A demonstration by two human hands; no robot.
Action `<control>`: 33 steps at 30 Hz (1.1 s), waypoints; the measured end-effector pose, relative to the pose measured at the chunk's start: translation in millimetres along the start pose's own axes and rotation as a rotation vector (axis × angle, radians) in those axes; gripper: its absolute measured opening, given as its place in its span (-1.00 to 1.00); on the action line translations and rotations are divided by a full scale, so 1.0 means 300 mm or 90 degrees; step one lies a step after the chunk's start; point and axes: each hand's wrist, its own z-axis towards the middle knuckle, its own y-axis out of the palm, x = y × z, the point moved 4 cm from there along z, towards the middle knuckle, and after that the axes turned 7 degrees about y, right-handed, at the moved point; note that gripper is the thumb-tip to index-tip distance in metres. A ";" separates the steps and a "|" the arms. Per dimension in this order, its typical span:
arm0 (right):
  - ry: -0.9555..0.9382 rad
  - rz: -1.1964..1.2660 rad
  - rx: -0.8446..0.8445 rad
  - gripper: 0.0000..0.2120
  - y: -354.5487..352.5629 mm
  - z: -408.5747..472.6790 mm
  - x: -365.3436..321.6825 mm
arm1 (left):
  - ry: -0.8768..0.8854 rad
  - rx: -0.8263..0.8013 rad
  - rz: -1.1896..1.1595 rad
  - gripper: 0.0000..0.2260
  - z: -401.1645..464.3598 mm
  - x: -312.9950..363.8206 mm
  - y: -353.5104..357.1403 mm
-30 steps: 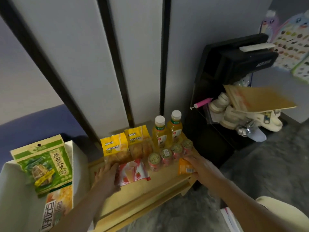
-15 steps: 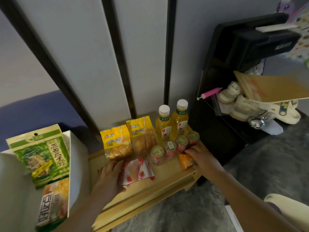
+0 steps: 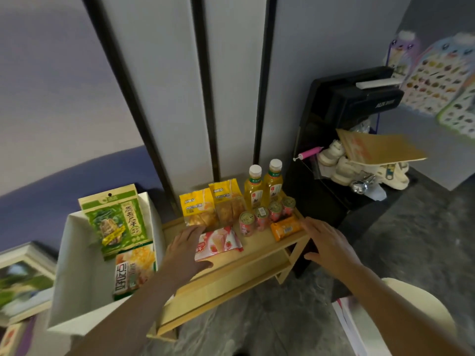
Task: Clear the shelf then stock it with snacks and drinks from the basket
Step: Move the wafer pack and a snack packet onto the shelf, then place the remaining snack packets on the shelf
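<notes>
Lifted off the orange packet, right hand hovers, fingers spread, empty.

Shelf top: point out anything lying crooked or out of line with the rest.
Two packets lie flat and askew in front of the upright rows: the pink strawberry packet beside the left hand, and the orange packet near the right hand. The bottles and cans stand upright.

A black stand stands against the grey panelled wall; a brown cardboard sheet juts out over pale, rounded objects, possibly tape rolls; a pink pump pokes out left; colourful picture charts hang far right; framed pictures lie at the left edge; grey carpet covers the floor.
</notes>
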 end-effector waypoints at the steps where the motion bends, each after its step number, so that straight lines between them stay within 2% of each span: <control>1: 0.009 -0.018 -0.003 -0.09 -0.015 -0.043 -0.009 | 0.008 -0.004 -0.003 -0.12 -0.033 0.015 -0.026; 4: 0.028 -0.046 -0.004 0.01 -0.039 -0.181 -0.035 | 0.033 -0.003 -0.018 -0.04 -0.142 0.038 -0.085; 8: 0.072 -0.083 -0.008 0.02 -0.058 -0.379 -0.093 | 0.072 -0.010 0.022 0.04 -0.287 0.018 -0.145; 13: 0.169 -0.043 0.054 -0.02 -0.039 -0.687 -0.184 | 0.125 -0.012 0.036 -0.01 -0.486 -0.043 -0.221; 19: 0.230 0.019 0.091 -0.03 0.070 -1.073 -0.412 | 0.187 -0.075 0.122 -0.06 -0.792 -0.179 -0.281; 26: 0.248 0.020 0.027 -0.01 0.208 -1.383 -0.647 | 0.144 -0.108 0.113 -0.06 -1.171 -0.407 -0.319; 33: 0.216 -0.007 0.016 -0.01 0.388 -1.676 -0.886 | 0.072 -0.114 0.100 -0.07 -1.671 -0.602 -0.317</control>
